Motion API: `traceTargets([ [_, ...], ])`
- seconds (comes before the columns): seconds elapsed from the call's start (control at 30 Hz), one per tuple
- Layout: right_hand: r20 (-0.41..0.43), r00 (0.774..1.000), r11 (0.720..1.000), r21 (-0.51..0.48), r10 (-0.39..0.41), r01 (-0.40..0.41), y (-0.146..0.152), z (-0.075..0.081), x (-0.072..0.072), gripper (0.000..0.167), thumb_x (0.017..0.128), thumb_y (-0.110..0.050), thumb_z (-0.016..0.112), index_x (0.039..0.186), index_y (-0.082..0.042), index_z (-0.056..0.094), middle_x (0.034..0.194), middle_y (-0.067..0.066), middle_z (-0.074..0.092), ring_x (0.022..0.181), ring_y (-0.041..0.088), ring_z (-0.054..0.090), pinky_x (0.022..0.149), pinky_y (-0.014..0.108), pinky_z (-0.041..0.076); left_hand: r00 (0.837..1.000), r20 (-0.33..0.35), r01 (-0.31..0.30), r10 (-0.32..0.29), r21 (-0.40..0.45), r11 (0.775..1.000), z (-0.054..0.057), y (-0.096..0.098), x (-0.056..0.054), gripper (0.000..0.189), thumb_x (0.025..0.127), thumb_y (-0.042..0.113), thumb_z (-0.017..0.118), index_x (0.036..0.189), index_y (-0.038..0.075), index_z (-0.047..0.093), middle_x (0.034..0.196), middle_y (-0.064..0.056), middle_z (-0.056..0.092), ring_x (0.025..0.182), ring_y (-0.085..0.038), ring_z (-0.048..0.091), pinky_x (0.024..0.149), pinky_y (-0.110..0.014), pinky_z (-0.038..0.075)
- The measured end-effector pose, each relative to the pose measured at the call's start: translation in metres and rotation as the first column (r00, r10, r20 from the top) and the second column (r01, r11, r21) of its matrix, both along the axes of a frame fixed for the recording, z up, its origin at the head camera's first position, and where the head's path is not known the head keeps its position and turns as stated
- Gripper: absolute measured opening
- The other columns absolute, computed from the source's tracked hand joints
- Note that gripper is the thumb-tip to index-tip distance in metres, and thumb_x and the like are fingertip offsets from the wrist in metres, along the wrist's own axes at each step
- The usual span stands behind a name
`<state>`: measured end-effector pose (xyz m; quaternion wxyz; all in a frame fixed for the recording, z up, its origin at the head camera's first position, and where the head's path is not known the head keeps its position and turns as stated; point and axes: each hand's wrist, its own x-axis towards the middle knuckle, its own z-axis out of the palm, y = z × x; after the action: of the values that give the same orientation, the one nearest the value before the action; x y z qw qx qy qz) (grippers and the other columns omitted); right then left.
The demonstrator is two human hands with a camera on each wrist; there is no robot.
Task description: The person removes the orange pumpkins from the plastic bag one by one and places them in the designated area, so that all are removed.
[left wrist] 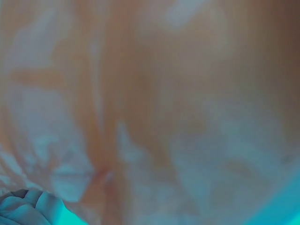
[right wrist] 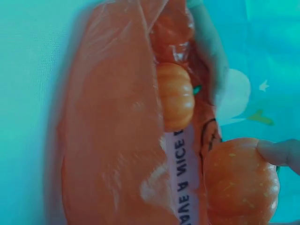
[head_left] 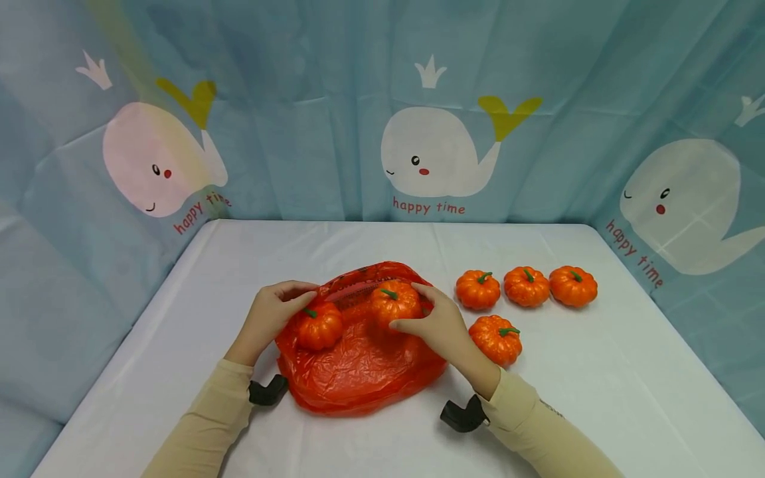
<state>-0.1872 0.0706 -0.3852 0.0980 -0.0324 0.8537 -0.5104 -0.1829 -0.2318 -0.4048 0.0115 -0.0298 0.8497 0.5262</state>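
Observation:
A red plastic bag (head_left: 364,378) lies on the white table with its mouth spread at the far side. At the left of that mouth, my left hand (head_left: 271,315) pinches the rim between thumb and fingers. Beside it, a small orange pumpkin (head_left: 321,326) sits in the opening; the right wrist view shows this pumpkin (right wrist: 176,97) between the bag's walls. My right hand (head_left: 441,325) holds another pumpkin (head_left: 391,304) by its right side, over the right part of the mouth. Blurred bag plastic (left wrist: 140,93) fills most of the left wrist view.
Right of the bag are several more pumpkins, three in a row including the middle one (head_left: 526,287), and one nearer pumpkin (head_left: 496,340) close to my right wrist. A black wrist mount (head_left: 463,415) juts out under the right forearm. Behind the table hangs a blue whale-print curtain (head_left: 323,133).

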Motion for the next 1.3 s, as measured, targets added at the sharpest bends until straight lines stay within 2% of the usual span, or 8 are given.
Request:
traceTargets([
  [0.2, -0.014, 1.000, 1.000, -0.004, 0.005, -0.005, 0.018, 0.009, 0.007, 0.080, 0.076, -0.032, 0.086, 0.146, -0.015, 0.050, 0.153, 0.009, 0.046, 0.135, 0.031, 0.049, 0.105, 0.050, 0.048, 1.000, 0.004, -0.004, 0.004, -0.001, 1.000, -0.001, 0.000, -0.001, 0.043, 0.093, 0.044, 0.068, 0.122, 0.013, 0.072, 0.126, -0.009, 0.069, 0.119, -0.023, 0.058, 0.093, -0.023, 0.051],
  [0.43, -0.001, 1.000, 0.997, -0.076, 0.029, -0.029, 0.038, 0.019, 0.013, 0.082, 0.077, -0.028, 0.086, 0.147, -0.013, 0.047, 0.153, 0.010, 0.043, 0.138, 0.034, 0.048, 0.107, 0.046, 0.046, 1.000, 0.000, -0.004, 0.004, 0.010, 1.000, -0.002, -0.001, -0.001, 0.043, 0.093, 0.045, 0.068, 0.122, 0.013, 0.072, 0.126, -0.009, 0.069, 0.119, -0.022, 0.058, 0.090, -0.019, 0.050],
  [0.67, 0.011, 1.000, 0.997, -0.072, -0.012, 0.013, 0.061, 0.034, 0.017, 0.088, 0.078, -0.033, 0.086, 0.151, -0.013, 0.042, 0.157, 0.013, 0.038, 0.139, 0.039, 0.047, 0.103, 0.044, 0.049, 1.000, 0.007, -0.010, 0.010, 0.004, 1.000, -0.002, -0.002, -0.001, 0.043, 0.092, 0.045, 0.068, 0.122, 0.014, 0.072, 0.126, -0.008, 0.069, 0.119, -0.021, 0.058, 0.093, -0.023, 0.050],
  [0.8, 0.023, 0.999, 0.998, -0.027, -0.048, 0.048, 0.074, 0.041, 0.019, 0.089, 0.078, -0.040, 0.085, 0.152, -0.018, 0.041, 0.161, 0.011, 0.033, 0.139, 0.041, 0.045, 0.103, 0.045, 0.050, 1.000, 0.005, -0.011, 0.011, -0.004, 1.000, -0.002, -0.002, -0.002, 0.043, 0.093, 0.045, 0.068, 0.122, 0.014, 0.072, 0.125, -0.009, 0.070, 0.119, -0.022, 0.058, 0.093, -0.023, 0.050],
  [1.03, -0.004, 0.995, 0.995, 0.018, -0.096, 0.096, 0.097, 0.047, 0.018, 0.090, 0.081, -0.043, 0.082, 0.154, -0.015, 0.037, 0.160, 0.014, 0.034, 0.143, 0.037, 0.041, 0.110, 0.044, 0.041, 1.000, 0.005, -0.012, 0.012, -0.002, 1.000, -0.002, -0.001, -0.002, 0.043, 0.093, 0.045, 0.068, 0.122, 0.013, 0.072, 0.125, -0.009, 0.070, 0.118, -0.022, 0.058, 0.090, -0.019, 0.050],
  [1.17, 0.017, 0.991, 0.991, 0.026, -0.133, 0.132, 0.107, 0.049, 0.019, 0.092, 0.082, -0.044, 0.080, 0.155, -0.014, 0.035, 0.158, 0.017, 0.037, 0.143, 0.034, 0.042, 0.110, 0.041, 0.040, 1.000, 0.006, -0.012, 0.012, 0.001, 1.000, -0.002, -0.001, -0.002, 0.043, 0.093, 0.044, 0.068, 0.121, 0.013, 0.072, 0.125, -0.009, 0.070, 0.118, -0.022, 0.058, 0.089, -0.018, 0.050],
  [1.3, 0.022, 0.985, 0.985, 0.036, -0.170, 0.169, 0.117, 0.049, 0.020, 0.093, 0.082, -0.045, 0.080, 0.156, -0.012, 0.033, 0.159, 0.019, 0.034, 0.145, 0.035, 0.039, 0.112, 0.043, 0.038, 1.000, 0.004, -0.015, 0.015, -0.004, 1.000, -0.002, -0.001, -0.002, 0.043, 0.093, 0.044, 0.068, 0.121, 0.013, 0.072, 0.124, -0.009, 0.070, 0.118, -0.022, 0.059, 0.089, -0.017, 0.050],
])
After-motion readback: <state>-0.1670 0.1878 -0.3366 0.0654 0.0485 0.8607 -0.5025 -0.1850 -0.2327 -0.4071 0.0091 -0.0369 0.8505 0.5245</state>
